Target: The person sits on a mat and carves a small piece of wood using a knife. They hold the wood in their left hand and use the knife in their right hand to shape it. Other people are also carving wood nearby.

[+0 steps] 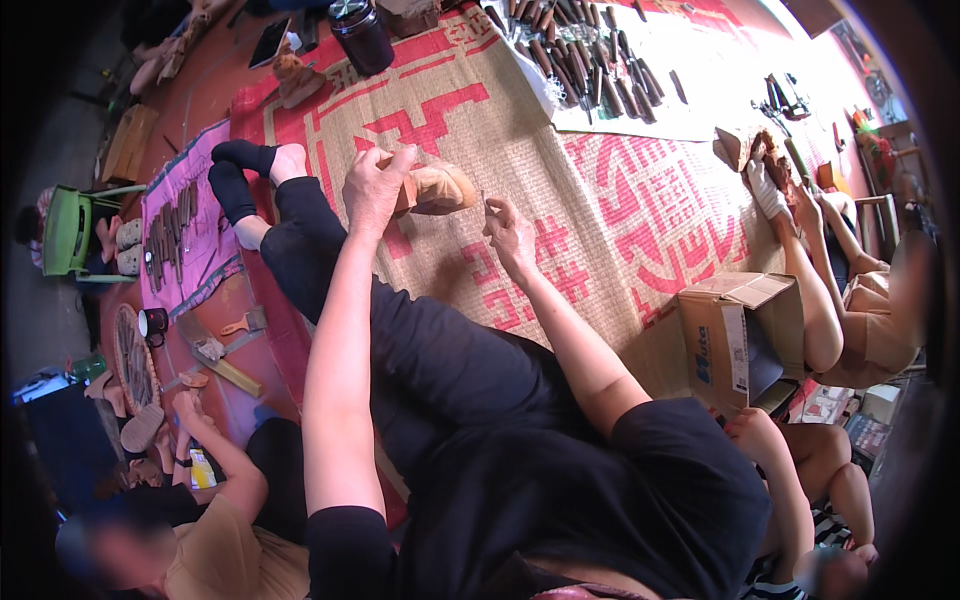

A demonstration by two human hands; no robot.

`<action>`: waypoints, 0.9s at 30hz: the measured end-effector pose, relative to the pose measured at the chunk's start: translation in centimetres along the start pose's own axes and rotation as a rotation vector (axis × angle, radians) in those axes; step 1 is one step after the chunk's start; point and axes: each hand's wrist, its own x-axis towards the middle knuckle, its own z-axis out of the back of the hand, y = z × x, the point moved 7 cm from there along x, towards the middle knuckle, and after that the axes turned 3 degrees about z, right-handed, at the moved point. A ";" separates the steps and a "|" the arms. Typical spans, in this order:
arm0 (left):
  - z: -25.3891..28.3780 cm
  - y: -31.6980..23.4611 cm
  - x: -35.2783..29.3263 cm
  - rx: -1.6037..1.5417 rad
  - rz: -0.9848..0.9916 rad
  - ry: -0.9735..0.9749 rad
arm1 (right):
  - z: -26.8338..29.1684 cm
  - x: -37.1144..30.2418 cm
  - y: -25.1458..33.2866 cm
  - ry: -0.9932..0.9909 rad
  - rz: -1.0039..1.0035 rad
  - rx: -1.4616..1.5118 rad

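Observation:
My left hand (374, 188) grips one end of a carved wooden piece (440, 187), pale tan with a rounded front, held up over the woven mat. To its right, my right hand (512, 236) is closed in a pinch. A thin dark tool (484, 198) sticks up from its fingertips, pointing away from me; most of it is hidden by the fingers. A small gap separates the tool from the wooden piece.
A red-and-tan mat (520, 130) lies ahead. Several wooden-handled carving tools (585, 65) rest on a white sheet, more on a pink cloth (215, 215). A dark jar (360, 38) stands at the far edge. Right, a cardboard box (710, 330); people sit on both sides.

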 end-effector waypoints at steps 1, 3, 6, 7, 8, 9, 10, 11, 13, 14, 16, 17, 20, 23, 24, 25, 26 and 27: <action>-0.4 0.4 0.1 -0.032 0.003 -0.007 | 0.1 0.0 0.1 -0.004 0.001 0.026; -0.8 0.2 0.0 0.062 0.002 -0.015 | 0.2 -0.1 0.6 -0.015 0.017 0.024; -1.5 -0.3 0.0 0.216 -0.032 0.000 | 0.2 -0.1 1.1 -0.029 0.048 -0.034; -1.7 -0.5 0.1 0.270 -0.048 0.010 | 0.2 -0.1 1.2 -0.021 0.053 -0.042; -2.1 -0.7 0.1 0.320 -0.065 0.021 | 0.3 -0.1 1.1 -0.016 0.058 -0.054; -2.6 -1.1 -0.1 0.339 -0.116 0.020 | 0.3 0.0 1.1 -0.020 0.085 -0.080; -3.0 -1.9 -0.3 0.382 -0.206 -0.008 | 0.1 0.2 1.0 -0.024 0.112 -0.106; -3.4 -2.8 -0.7 0.427 -0.293 -0.037 | 0.0 0.3 1.4 -0.024 0.140 -0.132; -4.4 -4.1 -1.1 0.463 -0.394 -0.014 | -0.5 0.5 2.0 -0.027 0.188 -0.150; -4.6 -4.1 -1.0 0.429 -0.415 0.013 | -0.7 0.6 2.8 -0.030 0.213 -0.158; -5.1 -3.8 -0.9 0.360 -0.457 0.066 | -1.6 1.5 3.6 0.014 0.180 -0.239; -5.1 -4.1 -0.9 0.337 -0.475 0.108 | -1.9 2.1 3.6 -0.003 0.186 -0.262; -4.8 -4.1 -0.7 0.323 -0.431 0.120 | -3.6 2.3 3.8 -0.023 0.239 -0.356; -4.0 -3.6 -0.3 0.270 -0.414 0.033 | -4.9 -0.2 4.6 -0.100 0.461 -0.507; -3.8 -3.3 -0.1 0.267 -0.400 0.017 | -5.1 -0.2 4.1 -0.039 0.477 -0.538; -3.6 -3.1 0.1 0.263 -0.386 0.002 | -5.1 -0.1 3.4 0.022 0.492 -0.568; -3.5 -2.7 0.3 0.260 -0.368 -0.010 | -4.9 -0.3 3.3 0.086 0.503 -0.598; -3.2 -2.1 0.6 0.299 -0.311 -0.007 | -4.4 -0.4 4.0 0.168 0.450 -0.602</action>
